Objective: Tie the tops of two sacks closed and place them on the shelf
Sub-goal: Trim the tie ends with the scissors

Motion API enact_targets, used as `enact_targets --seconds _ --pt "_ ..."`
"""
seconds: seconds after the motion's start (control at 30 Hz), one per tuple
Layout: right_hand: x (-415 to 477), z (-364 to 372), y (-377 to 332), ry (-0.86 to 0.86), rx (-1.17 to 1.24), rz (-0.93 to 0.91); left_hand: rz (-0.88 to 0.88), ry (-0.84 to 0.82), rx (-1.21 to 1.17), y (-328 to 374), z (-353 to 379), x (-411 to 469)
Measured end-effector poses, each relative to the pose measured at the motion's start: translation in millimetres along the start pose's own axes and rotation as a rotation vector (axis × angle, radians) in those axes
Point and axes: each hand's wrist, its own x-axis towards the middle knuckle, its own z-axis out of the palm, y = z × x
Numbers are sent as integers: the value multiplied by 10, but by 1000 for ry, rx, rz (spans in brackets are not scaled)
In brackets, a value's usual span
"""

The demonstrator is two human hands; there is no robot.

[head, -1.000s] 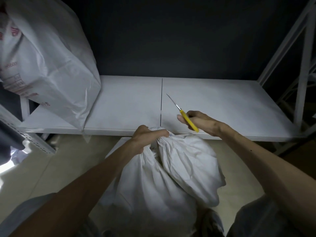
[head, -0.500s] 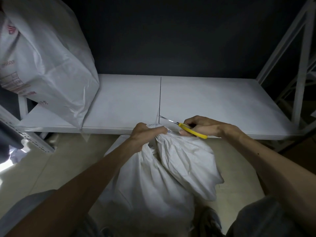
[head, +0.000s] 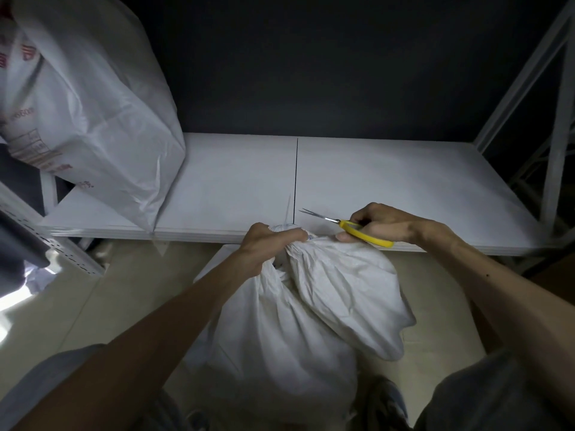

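White woven cloth is bunched tight in the left hand, whose fingers are clenched around the gathered neck of the sack just below the front edge of the shelf. At about three o'clock from that fist, the right hand is closed on the yellow handles of a pair of scissors, its thumb pressing down by the sack's neck; the thin metal blades stand slightly apart and point toward nine o'clock, their tips ending above the shelf board just beyond the bunched top. A thin pale strand rises from the neck toward twelve o'clock, along the dark seam between the two shelf boards; what it is made of is hard to tell. Below the hands the sack bulges in two lobes, the larger hanging toward six o'clock over the pale floor, the smaller one swelling toward four o'clock. Both bare forearms reach in from the bottom corners, with grey trouser legs and a shoe at the lower edge. Far off at ten o'clock a second sack, white with red print, stands on the left end of the shelf, well apart from the hands. A white metal upright with a slanted brace frames the shelf at two o'clock, against a dark wall.
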Motion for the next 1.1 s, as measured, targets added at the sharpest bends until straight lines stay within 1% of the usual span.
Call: enact_targets --seconds 0.2,0.4,0.7,1.1 --pt "-14 76 -102 -36 5 -58 21 -15 -3 52 61 -50" --pt "53 144 -222 -80 71 -117 30 -27 -10 78 115 -78" --pt "120 200 -250 -79 57 -112 65 -1 -6 37 118 -42" --pt "93 209 -266 -58 100 -127 43 -17 -4 -3 109 -3"
